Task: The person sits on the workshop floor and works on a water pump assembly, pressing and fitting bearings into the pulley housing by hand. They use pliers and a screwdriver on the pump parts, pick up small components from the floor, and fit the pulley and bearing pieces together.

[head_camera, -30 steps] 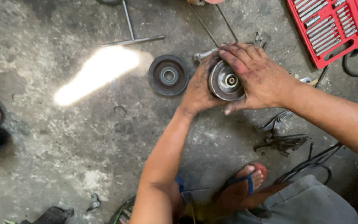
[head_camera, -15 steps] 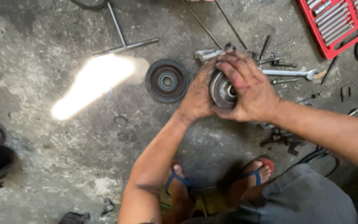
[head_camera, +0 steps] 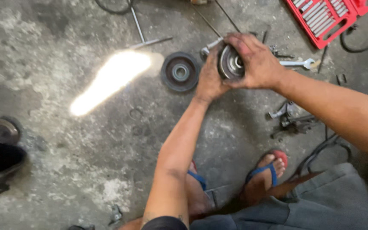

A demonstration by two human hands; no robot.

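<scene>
Both hands are gripping a round metal pulley part (head_camera: 231,63) above the concrete floor (head_camera: 86,162): the left hand (head_camera: 209,79) is cupping its left side, the right hand (head_camera: 258,59) is clamping its right rim. A dark pulley (head_camera: 180,71) is lying just left.

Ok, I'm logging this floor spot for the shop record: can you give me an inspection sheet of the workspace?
Surface: stained concrete floor with a bright sun patch.
Job's things: round metal pulley-like part held between both hands; a second dark pulley lies beside it.
Clutter: spanner, thin rods, small metal bits, a disc.
Grippers: left hand cups the part from the side; right hand covers it, fingers curled.
Cables: dark cable on the floor at right.
Surroundings: open red socket case, feet in sandals.
</scene>
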